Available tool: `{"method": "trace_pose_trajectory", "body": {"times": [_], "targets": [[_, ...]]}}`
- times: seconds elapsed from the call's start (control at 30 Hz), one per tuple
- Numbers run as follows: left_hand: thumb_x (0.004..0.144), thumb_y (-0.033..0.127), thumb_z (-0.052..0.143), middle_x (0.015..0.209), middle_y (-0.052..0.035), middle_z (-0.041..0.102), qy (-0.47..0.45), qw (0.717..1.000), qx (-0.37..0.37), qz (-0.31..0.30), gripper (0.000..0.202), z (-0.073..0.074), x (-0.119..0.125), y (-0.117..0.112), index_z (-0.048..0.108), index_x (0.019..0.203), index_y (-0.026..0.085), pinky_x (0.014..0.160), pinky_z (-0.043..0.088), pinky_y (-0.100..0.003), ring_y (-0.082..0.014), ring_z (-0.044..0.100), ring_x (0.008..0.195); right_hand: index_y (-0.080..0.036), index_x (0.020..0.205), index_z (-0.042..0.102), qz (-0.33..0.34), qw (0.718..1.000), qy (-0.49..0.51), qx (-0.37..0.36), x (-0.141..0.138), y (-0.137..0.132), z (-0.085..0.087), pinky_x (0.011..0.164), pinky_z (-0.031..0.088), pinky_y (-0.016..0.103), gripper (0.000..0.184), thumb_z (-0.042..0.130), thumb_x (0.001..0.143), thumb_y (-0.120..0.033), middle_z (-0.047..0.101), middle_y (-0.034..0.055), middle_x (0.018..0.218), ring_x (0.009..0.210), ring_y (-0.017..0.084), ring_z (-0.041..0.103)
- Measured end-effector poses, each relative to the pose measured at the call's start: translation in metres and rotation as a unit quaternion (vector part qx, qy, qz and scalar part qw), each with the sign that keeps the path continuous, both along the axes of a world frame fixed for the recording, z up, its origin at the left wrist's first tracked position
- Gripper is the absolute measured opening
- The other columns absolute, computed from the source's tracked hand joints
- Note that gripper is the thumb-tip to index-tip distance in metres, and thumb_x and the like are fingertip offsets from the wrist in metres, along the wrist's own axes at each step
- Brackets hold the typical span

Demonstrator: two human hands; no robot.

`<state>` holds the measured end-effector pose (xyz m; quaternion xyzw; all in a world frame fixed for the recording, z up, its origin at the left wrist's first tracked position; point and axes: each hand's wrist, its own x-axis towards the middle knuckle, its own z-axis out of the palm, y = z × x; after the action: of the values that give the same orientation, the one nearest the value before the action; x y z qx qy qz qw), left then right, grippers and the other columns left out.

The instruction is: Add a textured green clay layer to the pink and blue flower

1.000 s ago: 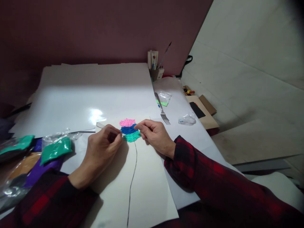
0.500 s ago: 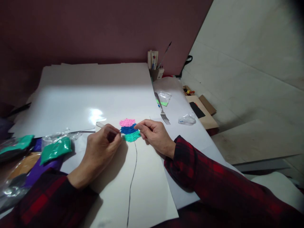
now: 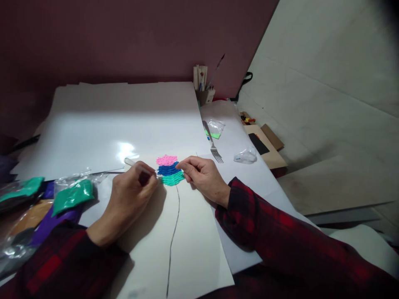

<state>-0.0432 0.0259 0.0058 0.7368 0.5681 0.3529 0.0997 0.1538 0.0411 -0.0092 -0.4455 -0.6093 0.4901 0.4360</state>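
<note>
My left hand point(image 3: 134, 195) is closed round a thin clear stick-like tool point(image 3: 130, 162), its tip at the left edge of the clay bands. These are textured clay in pink point(image 3: 166, 160), blue point(image 3: 168, 169) and green point(image 3: 172, 178), stacked on a sheet of white paper point(image 3: 196, 241). Below them a dark wavy line point(image 3: 171, 241) runs down the sheet. My right hand point(image 3: 202, 176) is at the right end of the blue and green bands, thumb and forefinger pinched together. Whatever lies between those fingertips is hidden or too small to name.
Bagged clay packs, one green point(image 3: 75, 195), lie at the left. A metal fork point(image 3: 213, 145), a small plastic bag point(image 3: 215, 128) and a wrapped white lump point(image 3: 245, 156) lie at the right. Behind are large white sheets point(image 3: 124, 112) and a pen holder point(image 3: 202, 96).
My left hand has shifted slightly left, and the clear tool's upper end has tilted a little with it. My right hand stays practically still.
</note>
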Motion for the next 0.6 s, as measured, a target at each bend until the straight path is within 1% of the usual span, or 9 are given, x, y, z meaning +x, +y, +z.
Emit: {"method": "trace_pose_trajectory", "body": {"times": [0.13,0.3,0.43,0.5,0.6], "targets": [[0.075,0.015,0.059,0.055,0.0056,0.056,0.018,1.0,0.009,-0.011,0.005,0.0018,-0.0001,0.0003,0.057,0.073,0.019,0.046,0.038,-0.021,-0.0075,0.048,0.044,-0.017,0.081,0.065,0.001,1.0,0.001,-0.001,0.0001,-0.0002,0.0003,0.046,0.034,0.021,0.028,0.054,0.089,-0.041,0.048,-0.004,0.056,0.05,0.007,0.041],[0.076,0.015,0.058,0.058,0.004,0.058,0.035,0.999,0.012,-0.017,0.004,0.0035,-0.0005,-0.0006,0.056,0.075,0.018,0.048,0.039,-0.022,-0.0081,0.05,0.046,-0.017,0.082,0.065,0.001,1.0,-0.001,-0.004,0.0003,-0.0004,0.0004,0.046,0.034,0.021,0.028,0.054,0.089,-0.042,0.049,-0.0038,0.056,0.049,0.007,0.04],[0.077,0.015,0.057,0.059,0.0039,0.059,0.011,1.0,0.004,-0.015,0.003,0.0032,-0.0012,-0.002,0.057,0.076,0.017,0.048,0.04,-0.022,-0.0077,0.05,0.047,-0.017,0.081,0.065,0.0,1.0,-0.002,-0.003,0.0003,-0.0001,0.0,0.045,0.033,0.021,0.028,0.054,0.089,-0.041,0.048,-0.004,0.055,0.048,0.007,0.039],[0.077,0.015,0.059,0.059,0.004,0.059,-0.019,1.0,0.007,-0.012,0.002,0.0034,-0.0012,-0.0028,0.058,0.076,0.017,0.048,0.041,-0.021,-0.0079,0.051,0.048,-0.017,0.08,0.065,-0.001,1.0,-0.004,-0.004,0.0002,0.0001,-0.0002,0.046,0.033,0.021,0.028,0.054,0.089,-0.041,0.048,-0.004,0.055,0.049,0.007,0.039],[0.077,0.016,0.061,0.064,0.0037,0.061,-0.074,0.997,0.027,-0.008,0.003,0.0033,-0.0011,-0.0038,0.059,0.078,0.017,0.05,0.042,-0.021,-0.0079,0.054,0.052,-0.017,0.081,0.065,0.001,1.0,-0.002,-0.004,0.0,0.0001,-0.0003,0.046,0.033,0.021,0.028,0.055,0.089,-0.041,0.048,-0.0041,0.055,0.049,0.007,0.04]]}}
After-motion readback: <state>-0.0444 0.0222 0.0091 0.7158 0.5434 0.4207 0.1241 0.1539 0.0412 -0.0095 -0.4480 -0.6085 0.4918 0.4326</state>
